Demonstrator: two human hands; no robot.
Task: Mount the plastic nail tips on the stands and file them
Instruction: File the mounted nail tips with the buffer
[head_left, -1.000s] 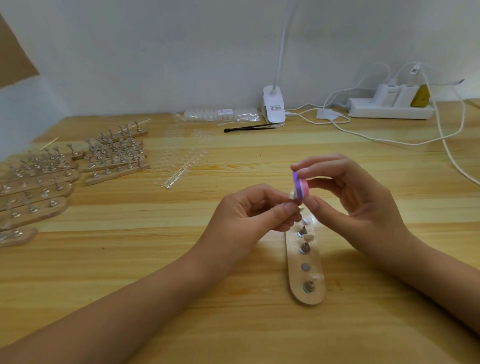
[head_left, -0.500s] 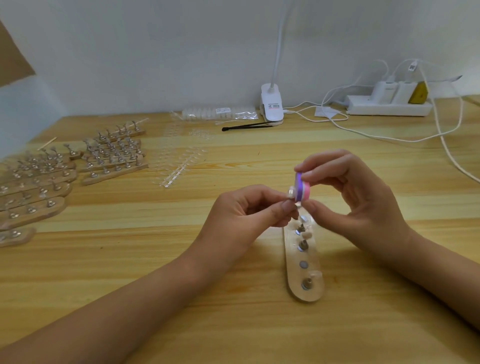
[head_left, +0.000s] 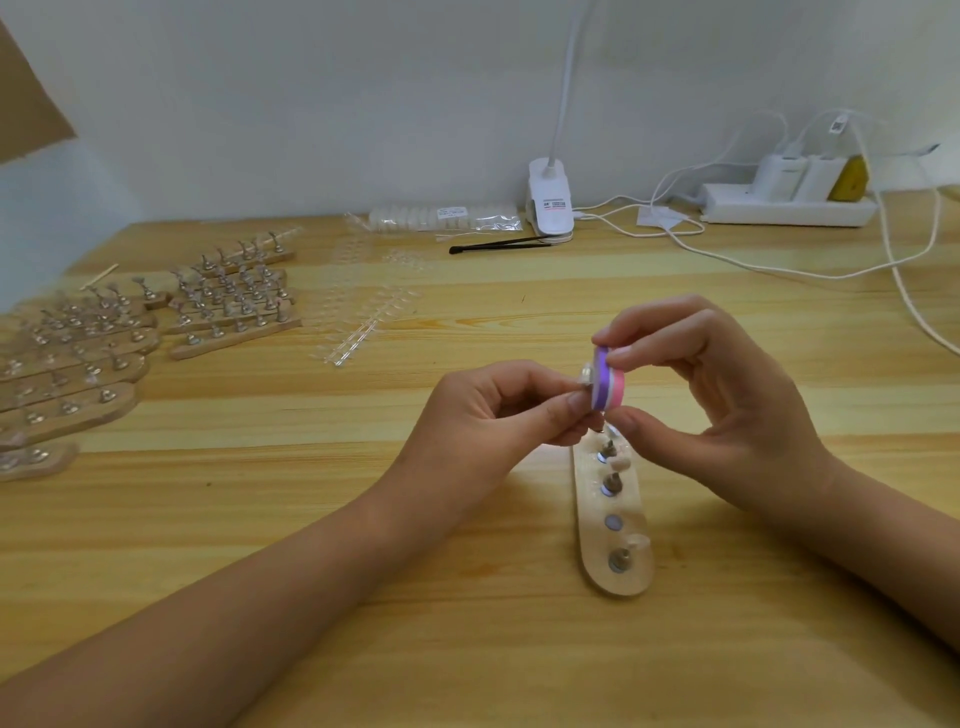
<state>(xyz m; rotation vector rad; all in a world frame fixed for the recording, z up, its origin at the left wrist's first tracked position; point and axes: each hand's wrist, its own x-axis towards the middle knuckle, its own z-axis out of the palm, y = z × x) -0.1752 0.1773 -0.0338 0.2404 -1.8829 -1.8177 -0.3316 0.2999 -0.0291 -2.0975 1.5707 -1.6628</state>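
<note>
My left hand (head_left: 498, 410) pinches a small stand with a clear nail tip (head_left: 586, 375) on it, held up above the table. My right hand (head_left: 701, 395) grips a purple and pink file block (head_left: 607, 383) between thumb and fingers, its purple face pressed against the nail tip. Below the hands lies a wooden base strip (head_left: 613, 519) with metal stands; two of them carry pale nail tips (head_left: 619, 462), and one round magnet spot (head_left: 613, 521) is bare.
Many wooden strips with stands (head_left: 228, 301) lie at the left. Clear nail tip sprues (head_left: 358, 332) lie in the middle, black tweezers (head_left: 498, 245) and a bag of tips (head_left: 447, 217) at the back. A lamp clamp (head_left: 550, 205), power strip (head_left: 784, 208) and white cables (head_left: 914, 291) are at the right.
The file block has shifted slightly against the nail tip between my fingers. Both hands stay in nearly the same place above the strip.
</note>
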